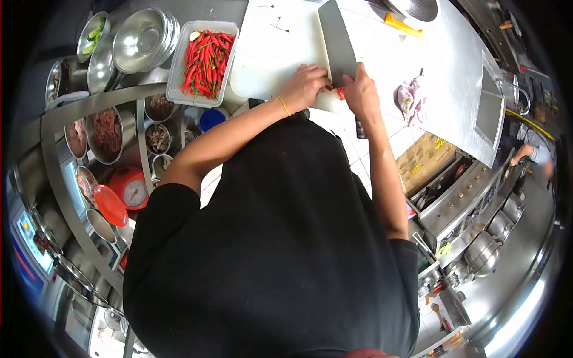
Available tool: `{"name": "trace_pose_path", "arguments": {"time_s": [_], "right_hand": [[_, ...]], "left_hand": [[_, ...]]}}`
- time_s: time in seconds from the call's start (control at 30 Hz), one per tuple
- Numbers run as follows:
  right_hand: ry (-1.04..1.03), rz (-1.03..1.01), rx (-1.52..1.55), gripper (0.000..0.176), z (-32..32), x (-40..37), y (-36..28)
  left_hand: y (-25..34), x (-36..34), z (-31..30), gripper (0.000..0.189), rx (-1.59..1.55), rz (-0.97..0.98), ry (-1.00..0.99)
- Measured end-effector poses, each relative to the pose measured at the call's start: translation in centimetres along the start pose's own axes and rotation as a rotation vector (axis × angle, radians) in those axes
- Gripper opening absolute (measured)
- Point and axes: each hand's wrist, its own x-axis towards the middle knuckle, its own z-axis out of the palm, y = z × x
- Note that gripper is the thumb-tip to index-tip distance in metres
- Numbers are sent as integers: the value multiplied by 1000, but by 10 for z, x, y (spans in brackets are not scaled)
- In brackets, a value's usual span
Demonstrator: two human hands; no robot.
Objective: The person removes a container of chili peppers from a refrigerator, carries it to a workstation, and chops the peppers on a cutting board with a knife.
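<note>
My right hand (362, 95) grips a cleaver (338, 42), its wide blade pointing away from me and its dark handle end showing below the hand. Beside the blade, my left hand (305, 87) has its fingers curled down on the white cutting board (256, 65). A bit of red chili pepper shows at its fingertips, mostly hidden. Chopped red chili (341, 92) lies by the blade between my hands. Left of the board stands a clear plastic tub (172, 89) full of whole red chili peppers (206, 62). Some stems (279, 27) lie on the board.
A plucked bird-like piece of meat (410, 100) lies on the counter to the right. Beyond it are a yellow-handled tool (403, 25) and a colander (418, 7). Stacked steel bowls (140, 40) stand left. Below are a red scale (128, 188) and a stove (459, 194). Another person (534, 152) is far right.
</note>
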Motion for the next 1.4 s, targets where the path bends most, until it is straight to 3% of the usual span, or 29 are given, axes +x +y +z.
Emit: {"name": "trace_pose_path", "arguments": {"time_s": [0.2, 0.4, 0.47, 0.6, 0.73, 0.8, 1.0, 1.13, 1.4], "right_hand": [[-17, -93, -14, 23, -28, 1, 22], [7, 16, 153, 25, -40, -12, 20], [14, 32, 164, 25, -37, -15, 18], [35, -51, 98, 24, -23, -24, 13], [-44, -26, -13, 21, -20, -26, 5], [-78, -24, -35, 24, -25, -25, -2], [-104, -4, -76, 25, -28, -35, -28], [-47, 41, -55, 26, 6, -28, -26], [-61, 10, -49, 25, -7, -18, -25]], "left_hand": [[-4, 1, 1, 20, 5, 29, -55], [-8, 9, -11, 13, 116, 58, -126], [-11, 12, -15, 11, 130, -83, -1], [-5, 11, -14, 10, 137, -139, 59], [-8, 7, -8, 7, 110, -110, 24], [-4, 5, -3, 4, 77, -1, 36], [5, 3, 9, 6, 50, -41, 79], [7, 2, 6, 8, 28, -49, 69], [5, 2, 4, 8, 11, -29, 74]]}}
